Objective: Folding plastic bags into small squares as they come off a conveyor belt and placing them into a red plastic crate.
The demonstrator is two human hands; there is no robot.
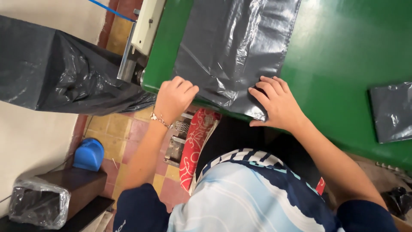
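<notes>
Lying flat across the near edge of the green worktop point(343, 56): one dark grey plastic bag point(236, 47), glossy and creased, its lower corner hanging slightly past the edge toward the person.

Risks, judged from this layout: the film looks slick and light, so uneven pressure from the two hands could skew it or let it slip off the rim; the creases near the lower edge could fold over if pushed rather than smoothed; the overhanging corner has nothing under it and could sag or catch.

Left hand point(174, 99): fingers curled down over the worktop edge at the bag's left border, knuckles up, thin bracelet at the wrist. Grip narrow; whether it pinches the film or only presses on it cannot be told.

Right hand point(277, 103): grip wide, fingers spread and flat on the bag's lower right corner, pressing it to the worktop, nothing clasped.

Other items: second grey bag piece point(392, 111), well apart at the worktop's right; cream-coloured machine arm point(146, 25) at the worktop's left end; large dark film roll point(56, 68) left of it; blue object point(89, 154) on the tiled floor; red patterned cushion point(195, 146) below the worktop edge.
</notes>
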